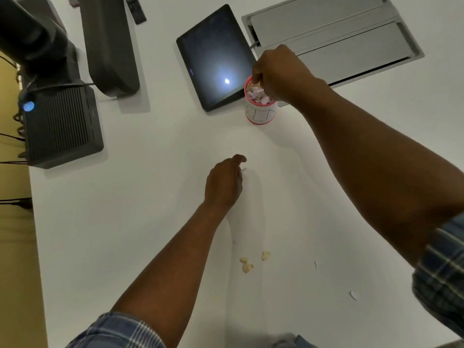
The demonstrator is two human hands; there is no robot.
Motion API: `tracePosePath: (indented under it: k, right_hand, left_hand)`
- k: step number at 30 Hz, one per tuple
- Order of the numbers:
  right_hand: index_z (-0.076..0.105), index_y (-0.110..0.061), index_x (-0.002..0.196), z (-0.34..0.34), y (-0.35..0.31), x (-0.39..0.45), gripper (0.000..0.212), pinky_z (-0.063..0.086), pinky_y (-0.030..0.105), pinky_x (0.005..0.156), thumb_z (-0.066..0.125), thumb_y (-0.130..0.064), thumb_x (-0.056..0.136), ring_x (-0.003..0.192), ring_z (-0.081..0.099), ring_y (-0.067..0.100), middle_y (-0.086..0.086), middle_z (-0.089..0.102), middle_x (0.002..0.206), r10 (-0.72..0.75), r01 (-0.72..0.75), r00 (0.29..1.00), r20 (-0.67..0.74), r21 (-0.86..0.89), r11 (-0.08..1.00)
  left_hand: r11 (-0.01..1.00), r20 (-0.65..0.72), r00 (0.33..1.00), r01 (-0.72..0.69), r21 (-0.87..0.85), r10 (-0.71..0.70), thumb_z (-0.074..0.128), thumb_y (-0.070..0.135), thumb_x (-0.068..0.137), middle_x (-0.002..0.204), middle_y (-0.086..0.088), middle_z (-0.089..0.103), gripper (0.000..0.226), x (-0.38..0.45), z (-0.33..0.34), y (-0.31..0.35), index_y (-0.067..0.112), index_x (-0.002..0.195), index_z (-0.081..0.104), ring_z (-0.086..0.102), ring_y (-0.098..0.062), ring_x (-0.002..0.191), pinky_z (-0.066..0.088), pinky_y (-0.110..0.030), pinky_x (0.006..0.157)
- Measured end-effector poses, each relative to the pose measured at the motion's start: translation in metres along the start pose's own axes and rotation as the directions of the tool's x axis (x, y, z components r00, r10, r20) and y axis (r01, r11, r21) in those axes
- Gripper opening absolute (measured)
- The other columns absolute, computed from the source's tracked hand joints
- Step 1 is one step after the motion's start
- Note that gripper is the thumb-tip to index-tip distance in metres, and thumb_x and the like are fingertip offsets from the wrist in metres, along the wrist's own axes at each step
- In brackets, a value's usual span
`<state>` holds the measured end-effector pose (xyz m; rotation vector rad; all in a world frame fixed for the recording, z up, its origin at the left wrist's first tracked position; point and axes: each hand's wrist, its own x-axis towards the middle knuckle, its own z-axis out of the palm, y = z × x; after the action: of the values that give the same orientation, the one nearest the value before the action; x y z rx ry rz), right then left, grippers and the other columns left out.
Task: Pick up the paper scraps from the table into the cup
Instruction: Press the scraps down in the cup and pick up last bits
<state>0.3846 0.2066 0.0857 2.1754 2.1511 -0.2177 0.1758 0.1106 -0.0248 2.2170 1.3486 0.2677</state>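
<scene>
The flat white table (140, 222) carries a white paper cup with pink rims (261, 113), a dark tablet (216, 59), a black ribbed box (60, 126) and a recessed grey metal hatch (334, 33). Three yellowish paper scraps (247, 267) and two white scraps (352, 295) lie near the front edge.

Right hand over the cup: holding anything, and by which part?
Cannot tell. The right hand has its fingertips bunched at the cup rim, hiding any scrap.

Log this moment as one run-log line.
right hand: over cup, dropping scrap | left hand: grip pinching white scrap on table | left: yellow scraps, white bits
</scene>
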Motion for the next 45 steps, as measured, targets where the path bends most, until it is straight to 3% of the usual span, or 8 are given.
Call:
tracePosePath:
  k: [7, 14, 20, 25, 32, 37, 41, 45]
  right_hand:
    - [0.071, -0.010, 0.106, 0.021, -0.007, -0.072, 0.027, 0.053, 0.037, 0.081, 0.048, -0.014, 0.091, 0.088, 0.067, 0.029, 0.014, 0.072, 0.104, 0.202, -0.066, 0.929, -0.310, 0.398, 0.915]
    - [0.073, -0.008, 0.096, 0.076, -0.047, -0.202, 0.019, 0.048, 0.028, 0.076, 0.058, -0.005, 0.085, 0.081, 0.068, 0.027, 0.012, 0.073, 0.094, 0.301, -0.118, 0.936, -0.182, 0.643, 0.756]
    - [0.071, -0.009, 0.102, 0.126, -0.061, -0.304, 0.021, 0.051, 0.032, 0.081, 0.057, -0.003, 0.086, 0.088, 0.066, 0.025, 0.009, 0.070, 0.102, 0.377, -0.263, 0.925, -0.043, 0.644, 0.718]
    - [0.067, -0.013, 0.109, 0.149, -0.053, -0.366, 0.024, 0.047, 0.031, 0.080, 0.054, -0.007, 0.090, 0.101, 0.059, 0.022, 0.004, 0.064, 0.107, 0.470, -0.402, 0.882, 0.027, 0.561, 0.723]
    - [0.055, -0.015, 0.126, 0.163, -0.048, -0.422, 0.047, 0.050, 0.041, 0.081, 0.057, -0.043, 0.089, 0.110, 0.050, 0.030, 0.012, 0.055, 0.122, 0.676, -0.675, 0.727, 0.120, 0.305, 0.672]
    - [0.045, -0.013, 0.133, 0.178, -0.068, -0.440, 0.053, 0.049, 0.037, 0.083, 0.063, -0.035, 0.087, 0.119, 0.042, 0.027, 0.011, 0.043, 0.130, 0.633, -0.683, 0.727, 0.267, 0.382, 0.623]
    - [0.054, -0.007, 0.126, 0.183, -0.077, -0.439, 0.036, 0.047, 0.032, 0.082, 0.057, -0.016, 0.092, 0.110, 0.049, 0.026, 0.012, 0.051, 0.122, 0.601, -0.613, 0.775, 0.198, 0.466, 0.638]
    - [0.063, -0.005, 0.109, 0.180, -0.078, -0.427, 0.020, 0.045, 0.030, 0.073, 0.051, -0.009, 0.093, 0.094, 0.056, 0.026, 0.011, 0.058, 0.105, 0.565, -0.550, 0.814, 0.135, 0.493, 0.675]
  left_hand:
    - [0.990, 0.111, 0.993, 0.063, -0.124, -0.049, 0.059, 0.005, 0.085, 0.098, -0.001, 0.070, 0.020, -0.074, -0.002, -0.009, 0.015, 0.092, 0.074, 0.066, -0.017, 0.089, 0.055, -0.031, 0.082]
    - [0.989, 0.210, 0.975, 0.091, -0.116, -0.065, 0.057, 0.002, 0.083, 0.099, 0.001, 0.068, 0.022, -0.149, 0.007, -0.007, 0.014, 0.092, 0.074, 0.065, -0.017, 0.090, 0.054, -0.032, 0.080]
    - [0.997, 0.191, 0.981, 0.053, -0.048, -0.043, 0.057, 0.009, 0.085, 0.121, -0.003, 0.058, 0.021, -0.186, 0.018, -0.005, 0.011, 0.103, 0.069, 0.052, -0.021, 0.112, 0.042, -0.023, 0.085]
    - [0.998, 0.256, 0.967, -0.025, 0.061, 0.008, 0.062, 0.027, 0.086, 0.130, -0.004, 0.046, 0.043, -0.196, 0.021, 0.000, 0.014, 0.126, 0.053, 0.044, -0.021, 0.119, 0.047, -0.029, 0.090]
    - [0.971, 0.259, 0.965, -0.107, 0.213, 0.049, 0.047, 0.020, 0.096, 0.145, -0.012, 0.034, 0.037, -0.204, 0.026, 0.002, 0.016, 0.132, 0.048, 0.036, -0.028, 0.129, 0.046, -0.038, 0.098]
    - [0.990, 0.224, 0.974, -0.063, 0.129, 0.032, 0.040, 0.019, 0.097, 0.118, -0.001, 0.053, 0.019, -0.213, 0.031, 0.001, 0.022, 0.110, 0.053, 0.052, -0.023, 0.103, 0.042, -0.025, 0.074]
    - [0.981, 0.186, 0.981, -0.081, 0.178, 0.047, 0.041, 0.004, 0.093, 0.108, -0.006, 0.054, 0.019, -0.220, 0.033, 0.007, 0.011, 0.106, 0.054, 0.052, -0.023, 0.097, 0.050, -0.034, 0.073]
    - [0.981, 0.183, 0.982, -0.086, 0.175, 0.054, 0.040, 0.003, 0.093, 0.108, -0.004, 0.057, 0.023, -0.224, 0.036, 0.000, 0.008, 0.104, 0.060, 0.049, -0.016, 0.095, 0.046, -0.026, 0.073]
